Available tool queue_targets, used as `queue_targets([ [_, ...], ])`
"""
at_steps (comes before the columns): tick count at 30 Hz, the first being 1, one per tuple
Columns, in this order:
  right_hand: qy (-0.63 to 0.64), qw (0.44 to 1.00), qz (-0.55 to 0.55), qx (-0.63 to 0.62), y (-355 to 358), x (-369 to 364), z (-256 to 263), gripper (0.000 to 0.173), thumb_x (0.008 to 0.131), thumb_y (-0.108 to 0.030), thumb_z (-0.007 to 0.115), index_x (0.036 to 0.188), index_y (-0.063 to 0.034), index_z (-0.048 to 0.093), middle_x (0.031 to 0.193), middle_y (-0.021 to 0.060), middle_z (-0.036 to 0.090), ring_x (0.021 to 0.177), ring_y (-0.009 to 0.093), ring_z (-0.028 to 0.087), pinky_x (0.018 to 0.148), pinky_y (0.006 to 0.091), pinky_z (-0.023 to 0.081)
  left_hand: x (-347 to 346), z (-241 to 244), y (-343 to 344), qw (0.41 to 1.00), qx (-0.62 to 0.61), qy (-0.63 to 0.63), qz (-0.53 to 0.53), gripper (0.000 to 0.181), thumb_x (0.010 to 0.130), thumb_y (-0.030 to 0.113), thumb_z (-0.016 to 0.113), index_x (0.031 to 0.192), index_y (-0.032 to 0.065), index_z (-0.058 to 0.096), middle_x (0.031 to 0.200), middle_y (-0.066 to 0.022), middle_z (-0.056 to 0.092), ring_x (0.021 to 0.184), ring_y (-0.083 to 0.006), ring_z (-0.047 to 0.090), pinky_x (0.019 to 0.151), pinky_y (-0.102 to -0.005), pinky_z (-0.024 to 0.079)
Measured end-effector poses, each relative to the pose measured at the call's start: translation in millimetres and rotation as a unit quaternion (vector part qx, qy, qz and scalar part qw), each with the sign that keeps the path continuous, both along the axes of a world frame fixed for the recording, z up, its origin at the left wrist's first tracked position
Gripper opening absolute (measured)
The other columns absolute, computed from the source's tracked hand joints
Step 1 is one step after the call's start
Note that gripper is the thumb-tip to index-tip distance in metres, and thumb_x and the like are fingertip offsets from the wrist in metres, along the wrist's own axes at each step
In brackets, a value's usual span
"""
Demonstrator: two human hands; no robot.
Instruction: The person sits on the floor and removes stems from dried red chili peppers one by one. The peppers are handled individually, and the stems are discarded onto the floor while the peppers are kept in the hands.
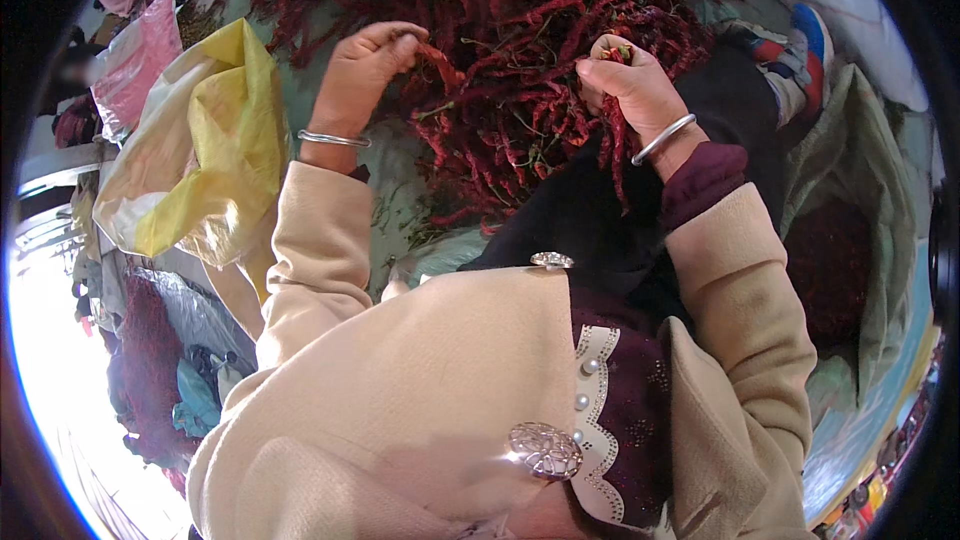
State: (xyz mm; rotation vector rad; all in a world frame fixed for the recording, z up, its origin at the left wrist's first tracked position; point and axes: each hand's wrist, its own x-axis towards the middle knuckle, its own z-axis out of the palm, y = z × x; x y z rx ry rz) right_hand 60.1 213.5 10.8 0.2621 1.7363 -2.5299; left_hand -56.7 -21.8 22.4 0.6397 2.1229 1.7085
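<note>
Dried red chili peppers (517,120) lie in a large heap in front of me, many with pale stems. At the heap's left side, my left hand (361,69) pinches one dried red chili (445,69) between thumb and fingers. My right hand (637,86) is closed around a small bunch of dried chilies (616,127), above my dark trouser leg. Stem ends poke out at the top of this fist, and the pods hang below it. Each wrist wears a silver bangle. The fingers of the right hand are partly hidden behind its thumb.
A crumpled yellow and white plastic sack (232,120) is left of my left arm, with a pink plastic bag (142,60) beyond it. On the right stands an open grey-green sack (889,172) with dark red contents. My outstretched leg ends in a blue-and-red shoe (814,52).
</note>
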Motion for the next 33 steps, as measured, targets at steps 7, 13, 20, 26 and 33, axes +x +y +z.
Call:
queue_targets([
  [7, -0.013, 1.000, -0.006, -0.021, 1.2, -1.5, -1.1, 0.006, 0.073, -0.011, 0.052, 0.072, -0.0054, 0.051, 0.057, -0.0011, 0.045, 0.051, 0.007, 0.042, 0.048, 0.0205, 0.035, 17.0, 28.2, 10.2, 0.990, 0.134, 0.047, 0.019, 0.017, 0.076, 0.006, 0.051, 0.091, 0.0007, 0.055, 0.076, -0.0049, 0.057, 0.069, -0.0095, 0.053, 0.065, -0.0208, 0.044],
  [13, -0.014, 0.997, -0.011, -0.069, 3.2, 0.7, 0.9, 0.020, 0.076, -0.017, 0.050, 0.088, -0.0006, 0.052, 0.056, -0.0005, 0.044, 0.050, 0.009, 0.042, 0.047, 0.0216, 0.036, 59.0, 15.7, 31.2, 0.980, 0.151, 0.120, -0.040, 0.016, 0.075, -0.001, 0.049, 0.090, -0.0036, 0.052, 0.082, -0.0099, 0.056, 0.074, -0.0163, 0.055, 0.070, -0.0266, 0.044],
  [20, 0.005, 0.993, -0.068, -0.097, 4.8, 1.0, -2.1, 0.012, 0.074, -0.010, 0.049, 0.082, -0.0010, 0.053, 0.061, 0.0019, 0.050, 0.053, 0.009, 0.045, 0.052, 0.0201, 0.038, 72.0, -3.8, 32.2, 0.990, 0.040, 0.065, -0.120, 0.027, 0.070, -0.011, 0.040, 0.092, -0.0007, 0.052, 0.092, -0.0074, 0.053, 0.087, -0.0156, 0.051, 0.077, -0.0268, 0.040],
  [26, 0.024, 1.000, -0.013, -0.016, 2.1, 3.9, 1.9, 0.010, 0.075, -0.006, 0.049, 0.082, -0.0022, 0.052, 0.069, 0.0025, 0.052, 0.057, 0.009, 0.048, 0.053, 0.0207, 0.040, 32.1, -6.4, 15.8, 0.952, 0.117, -0.264, -0.105, 0.033, 0.074, 0.006, 0.040, 0.106, 0.0025, 0.043, 0.096, -0.0061, 0.053, 0.089, -0.0145, 0.050, 0.077, -0.0256, 0.038],
  [33, 0.016, 1.000, -0.006, -0.019, -9.4, 5.4, 4.5, 0.006, 0.073, -0.002, 0.051, 0.078, -0.0018, 0.053, 0.071, 0.0009, 0.052, 0.063, 0.007, 0.047, 0.060, 0.0183, 0.039, 58.8, -6.7, 80.9, 0.973, -0.075, -0.006, -0.216, 0.023, 0.074, 0.014, 0.053, 0.091, -0.0008, 0.051, 0.075, 0.0001, 0.050, 0.068, -0.0061, 0.043, 0.062, -0.0198, 0.038],
])
